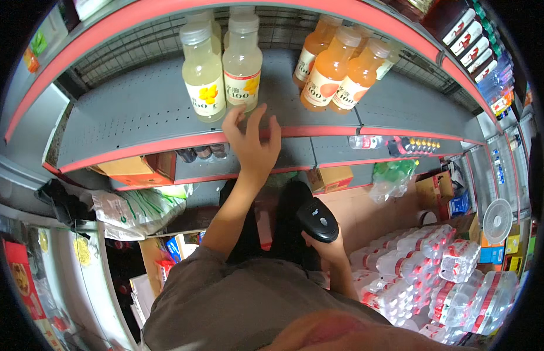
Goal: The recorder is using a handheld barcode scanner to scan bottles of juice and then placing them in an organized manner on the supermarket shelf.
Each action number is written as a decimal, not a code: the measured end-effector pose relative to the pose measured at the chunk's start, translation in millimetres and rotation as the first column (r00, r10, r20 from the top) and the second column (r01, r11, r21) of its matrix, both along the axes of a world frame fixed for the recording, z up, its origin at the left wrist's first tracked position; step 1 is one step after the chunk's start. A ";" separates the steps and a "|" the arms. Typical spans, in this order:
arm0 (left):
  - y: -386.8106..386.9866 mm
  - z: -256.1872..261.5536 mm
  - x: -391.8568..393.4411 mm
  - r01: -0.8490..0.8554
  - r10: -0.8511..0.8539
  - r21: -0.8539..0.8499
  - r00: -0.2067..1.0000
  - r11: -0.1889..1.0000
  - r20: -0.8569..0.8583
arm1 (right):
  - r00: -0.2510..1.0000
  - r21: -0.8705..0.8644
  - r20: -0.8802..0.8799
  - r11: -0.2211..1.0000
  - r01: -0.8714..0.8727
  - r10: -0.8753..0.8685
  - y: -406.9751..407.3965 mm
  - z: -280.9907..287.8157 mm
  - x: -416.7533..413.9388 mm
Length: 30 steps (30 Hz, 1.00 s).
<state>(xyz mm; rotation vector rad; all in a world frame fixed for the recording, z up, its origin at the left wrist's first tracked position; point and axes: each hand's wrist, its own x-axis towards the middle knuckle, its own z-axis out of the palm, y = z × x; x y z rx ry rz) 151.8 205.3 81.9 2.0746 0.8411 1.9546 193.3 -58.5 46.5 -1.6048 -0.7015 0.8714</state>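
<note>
My left hand reaches up over the red front edge of a grey metal shelf, its fingers apart and nothing in them. Its fingertips overlap the base of a pale yellow drink bottle in my view; whether they touch it I cannot tell. A second pale yellow bottle stands upright just to the left, with more behind the pair. Low on the right, my right hand grips a black handheld barcode scanner, whose handle is hidden.
Several orange drink bottles stand farther right on that shelf. The lower shelves hold cardboard boxes, dark bottles and a lying clear bottle. Shrink-wrapped water bottles are stacked on the floor at right, near a white fan.
</note>
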 end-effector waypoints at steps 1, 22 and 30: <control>-4.9 -2.8 2.2 0.042 -0.043 0.014 0.999 0.999 0.032 | 1.000 0.009 -0.003 1.000 0.014 -0.014 -0.5 -2.1 0.3; -70.6 41.0 212.2 0.738 -0.759 -0.223 0.651 0.637 -0.016 | 0.891 0.065 -0.287 0.921 0.384 -0.351 -81.4 -35.4 45.4; -43.4 73.0 351.4 0.325 -0.357 -0.589 0.932 0.740 0.066 | 0.860 0.135 -0.317 0.878 0.459 -0.400 -119.4 -46.0 58.7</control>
